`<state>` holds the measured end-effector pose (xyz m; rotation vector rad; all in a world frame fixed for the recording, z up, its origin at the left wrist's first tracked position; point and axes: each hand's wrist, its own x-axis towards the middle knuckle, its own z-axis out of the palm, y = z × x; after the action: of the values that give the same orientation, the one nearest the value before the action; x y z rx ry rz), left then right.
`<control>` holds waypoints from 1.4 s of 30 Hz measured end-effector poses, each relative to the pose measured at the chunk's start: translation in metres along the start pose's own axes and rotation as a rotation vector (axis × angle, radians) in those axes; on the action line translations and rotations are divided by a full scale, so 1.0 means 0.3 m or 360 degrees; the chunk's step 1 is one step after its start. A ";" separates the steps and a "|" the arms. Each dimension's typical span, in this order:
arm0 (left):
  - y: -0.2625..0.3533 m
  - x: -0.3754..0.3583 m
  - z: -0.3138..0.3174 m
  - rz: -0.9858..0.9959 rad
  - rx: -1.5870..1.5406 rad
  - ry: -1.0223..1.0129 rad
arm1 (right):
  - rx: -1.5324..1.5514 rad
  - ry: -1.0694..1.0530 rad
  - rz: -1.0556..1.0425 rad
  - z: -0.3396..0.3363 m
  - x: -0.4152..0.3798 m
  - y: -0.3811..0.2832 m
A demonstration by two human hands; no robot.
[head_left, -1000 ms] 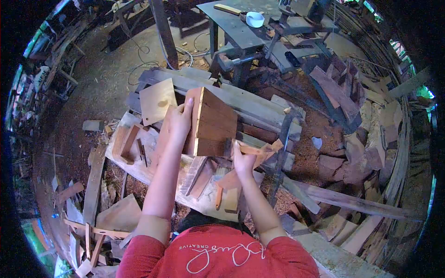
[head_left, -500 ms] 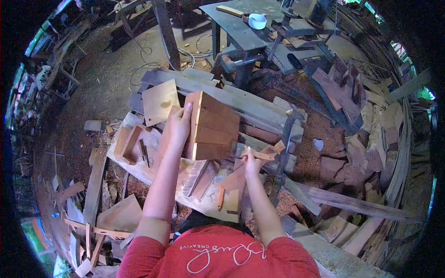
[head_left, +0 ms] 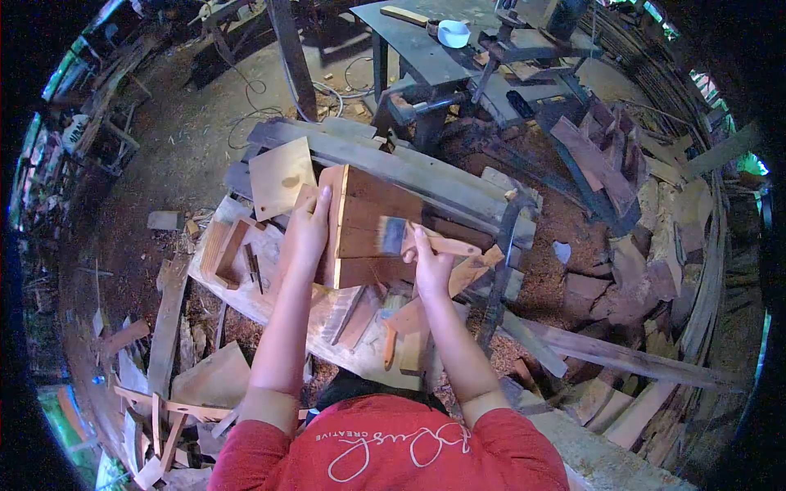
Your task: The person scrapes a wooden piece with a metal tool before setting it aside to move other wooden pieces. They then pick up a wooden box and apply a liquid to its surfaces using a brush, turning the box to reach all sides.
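Observation:
A reddish-brown wooden box [head_left: 370,195], built of planks with a pale front edge, is tilted above the low bench. My left hand [head_left: 311,219] is closed on its left side, thumb along the edge. My right hand [head_left: 429,260] grips a paintbrush [head_left: 394,236] by its wooden handle. The bristles rest against the plank face of the box. Below the box, a second brush with an orange handle [head_left: 389,347] lies on the pale work board [head_left: 315,348]. A square wooden panel [head_left: 281,176] with a small hole leans behind my left hand.
A wooden frame piece [head_left: 223,252] sits on the board's left end. Grey planks [head_left: 467,195] run behind the box. Farther back stands a dark table [head_left: 401,45] with a white container [head_left: 453,33]. Offcuts and sawdust lie around, and a long beam [head_left: 622,352] extends right.
My right hand has moved left and up, carrying the paintbrush from the box's lower right edge onto its plank face. The box has shifted and tilted slightly in my left hand.

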<state>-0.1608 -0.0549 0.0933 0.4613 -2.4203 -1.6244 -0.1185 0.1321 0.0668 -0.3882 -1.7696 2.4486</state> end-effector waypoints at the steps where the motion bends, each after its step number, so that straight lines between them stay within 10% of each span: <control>1: -0.009 0.003 -0.007 -0.0007 0.0099 -0.0008 | 0.0338 -0.0132 0.0053 0.017 -0.005 -0.032; 5: -0.052 0.004 0.000 0.0125 0.0148 0.0116 | 0.0834 -0.0032 0.0309 0.031 0.003 -0.003; 13: -0.034 -0.072 -0.109 -0.0220 -0.0566 -0.0054 | 0.0116 0.0290 0.0351 -0.249 0.097 0.271; 17: -0.102 -0.098 -0.141 -0.0251 -0.0497 -0.0135 | -0.0749 0.0362 -0.0002 -0.203 0.100 0.209; 19: -0.213 -0.108 -0.135 -0.0271 -0.0429 -0.0047 | -0.1329 0.0232 -0.0825 -0.178 0.098 0.220; 20: -0.263 -0.115 -0.138 -0.0250 -0.0498 -0.0084 | -0.1514 0.0155 -0.0421 -0.153 0.078 0.175; 30: -0.326 -0.108 -0.139 -0.0618 -0.0213 0.0050 | -0.1144 -0.0318 -0.1123 0.055 -0.131 0.105; 32: -0.317 -0.105 -0.134 -0.0621 -0.0343 0.0032 | -0.0414 -0.0582 0.0118 0.134 -0.197 0.022; 42: -0.271 -0.129 -0.139 -0.0448 -0.0350 -0.0007 | -0.0204 0.0170 0.0127 -0.133 0.038 0.232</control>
<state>-0.0988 -0.1056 0.0345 0.7882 -2.2226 -1.9770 -0.1143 0.1490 -0.0124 -0.6008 -1.9065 2.3232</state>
